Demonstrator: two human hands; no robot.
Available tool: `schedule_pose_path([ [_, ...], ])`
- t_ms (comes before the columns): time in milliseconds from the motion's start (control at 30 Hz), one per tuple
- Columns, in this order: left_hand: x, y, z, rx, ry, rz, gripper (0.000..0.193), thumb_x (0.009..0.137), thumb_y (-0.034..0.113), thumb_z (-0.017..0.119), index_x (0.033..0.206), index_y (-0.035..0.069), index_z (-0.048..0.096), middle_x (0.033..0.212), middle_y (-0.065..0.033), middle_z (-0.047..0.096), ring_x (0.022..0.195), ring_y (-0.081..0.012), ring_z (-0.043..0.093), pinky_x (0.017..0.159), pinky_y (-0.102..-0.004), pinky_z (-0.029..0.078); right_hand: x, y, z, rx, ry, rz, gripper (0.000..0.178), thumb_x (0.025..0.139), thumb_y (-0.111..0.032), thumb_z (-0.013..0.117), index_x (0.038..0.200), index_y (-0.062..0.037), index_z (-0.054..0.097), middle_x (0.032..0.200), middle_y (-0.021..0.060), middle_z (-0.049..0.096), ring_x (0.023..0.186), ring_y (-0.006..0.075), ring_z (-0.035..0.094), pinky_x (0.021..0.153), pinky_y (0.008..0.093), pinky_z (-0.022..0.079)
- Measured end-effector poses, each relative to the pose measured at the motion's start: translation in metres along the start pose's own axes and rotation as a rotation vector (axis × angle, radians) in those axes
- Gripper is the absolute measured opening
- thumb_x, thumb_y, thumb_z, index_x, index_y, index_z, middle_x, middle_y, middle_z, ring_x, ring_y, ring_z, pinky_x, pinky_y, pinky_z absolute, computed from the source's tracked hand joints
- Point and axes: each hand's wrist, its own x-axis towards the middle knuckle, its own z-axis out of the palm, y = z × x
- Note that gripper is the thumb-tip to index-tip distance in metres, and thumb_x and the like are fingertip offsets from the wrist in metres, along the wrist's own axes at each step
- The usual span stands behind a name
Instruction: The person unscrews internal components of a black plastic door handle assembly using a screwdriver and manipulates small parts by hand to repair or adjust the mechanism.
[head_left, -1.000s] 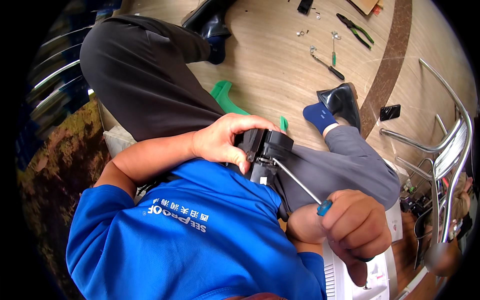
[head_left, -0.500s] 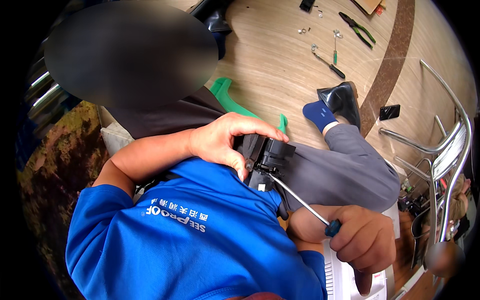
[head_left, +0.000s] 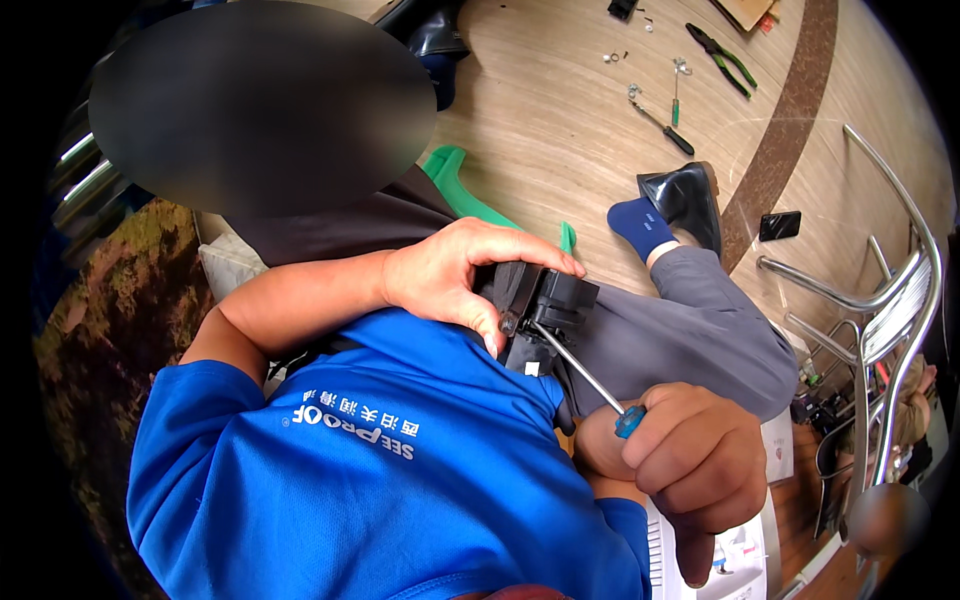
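My left hand grips a black boxy plastic part, fingers along its far side and thumb on its near side. The part is held over my lap, at the hem of my blue shirt. My right hand is wrapped round the blue handle of a screwdriver. The metal shaft slants up and left, and its tip meets the near side of the black part beside my left thumb. What the tip touches is too small and dark to make out.
On the wooden floor ahead lie green-and-black pliers, a green-handled screwdriver, a black-handled tool and small loose hardware. A phone lies near a metal chair. A white vented appliance is beneath my right hand.
My right hand has moved up and left with the screwdriver, its tip now higher against the black part. My left hand keeps its grip, nearly still.
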Motion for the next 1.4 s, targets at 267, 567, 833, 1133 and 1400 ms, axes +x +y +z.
schedule_pose_path([
  [267, -0.003, 0.0, 0.006, -0.069, 0.068, -0.063, 0.088, 0.066, 0.031, 0.092, 0.138, 0.0, 0.052, 0.129, -0.0153, 0.063, 0.118, -0.0228, 0.061, 0.1, -0.0363, 0.048, 0.009, 0.004, 0.016, -0.196, 0.135, 0.025, 0.037, 0.085, -0.029, 0.08, 0.078, -0.0025, 0.055, 0.076, 0.0114, 0.056, 0.059, 0.0251, 0.058, 0.048, 0.0357, 0.046],
  [567, -0.006, -0.001, 0.01, -0.003, 0.124, -0.051, 0.089, 0.066, 0.036, 0.092, 0.137, 0.0, 0.052, 0.139, -0.0221, 0.055, 0.127, -0.0305, 0.056, 0.104, -0.0423, 0.045, 0.002, 0.018, 0.033, -0.359, 0.37, -0.136, 0.038, 0.088, -0.032, 0.074, 0.082, -0.0057, 0.048, 0.075, 0.0099, 0.054, 0.057, 0.022, 0.057, 0.046, 0.0338, 0.047],
  [833, -0.006, -0.002, 0.011, 0.216, 0.184, 0.074, 0.088, 0.063, 0.036, 0.094, 0.132, 0.001, 0.052, 0.128, -0.0206, 0.059, 0.128, -0.0362, 0.055, 0.103, -0.044, 0.046, -0.001, 0.028, 0.037, -0.332, 0.507, -0.198, 0.057, 0.089, -0.06, 0.064, 0.084, -0.0071, 0.045, 0.077, 0.0075, 0.047, 0.061, 0.0203, 0.05, 0.047, 0.0321, 0.042],
  [1133, -0.005, 0.005, 0.011, 0.233, 0.135, -0.067, 0.093, 0.059, 0.04, 0.095, 0.13, 0.001, 0.05, 0.123, -0.0178, 0.061, 0.122, -0.0336, 0.058, 0.1, -0.0425, 0.048, -0.001, 0.026, 0.031, -0.272, 0.571, -0.147, 0.058, 0.09, -0.062, 0.06, 0.089, -0.0054, 0.049, 0.079, 0.0074, 0.045, 0.064, 0.0212, 0.048, 0.049, 0.0331, 0.043],
  [1400, 0.008, 0.016, 0.001, 0.331, 0.07, -0.117, 0.111, 0.054, 0.043, 0.095, 0.144, 0.003, 0.044, 0.129, -0.0162, 0.056, 0.118, -0.0317, 0.056, 0.1, -0.0418, 0.046, 0.002, 0.021, 0.021, -0.236, 0.413, -0.146, 0.055, 0.089, -0.057, 0.067, 0.086, -0.0065, 0.045, 0.078, 0.008, 0.046, 0.059, 0.0201, 0.047, 0.048, 0.0317, 0.042],
])
